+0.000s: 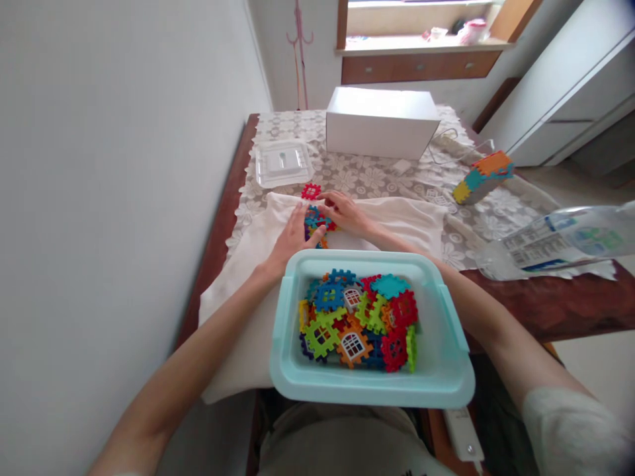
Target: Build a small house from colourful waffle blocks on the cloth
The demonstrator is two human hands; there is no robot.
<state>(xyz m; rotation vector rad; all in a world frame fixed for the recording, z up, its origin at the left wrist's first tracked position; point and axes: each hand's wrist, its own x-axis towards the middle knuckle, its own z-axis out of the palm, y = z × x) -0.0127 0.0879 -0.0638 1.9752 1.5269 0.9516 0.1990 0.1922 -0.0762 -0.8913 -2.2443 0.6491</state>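
Beyond the tub, my left hand (288, 243) grips the near left side of a small cluster of interlocking plastic building blocks (313, 218), its thumb and fingers around the blue, red and orange pieces. My right hand (344, 213) is bent over the cluster's far right side, fingertips pinched on it. What exactly sits under those fingertips is partly hidden. A red window block (311, 192) lies just past both hands. Between my forearms stands a pale turquoise tub (439, 357) with many loose blocks (352, 324) in blue, green, orange and red.
A white cloth (233, 304) covers part of the lace tablecloth (377, 177). Farther back are a clear plastic lid (282, 164) and a white box (380, 129). On the right are a joined block shape (483, 177) and a plastic bottle (560, 239). A wall (124, 132) borders the left.
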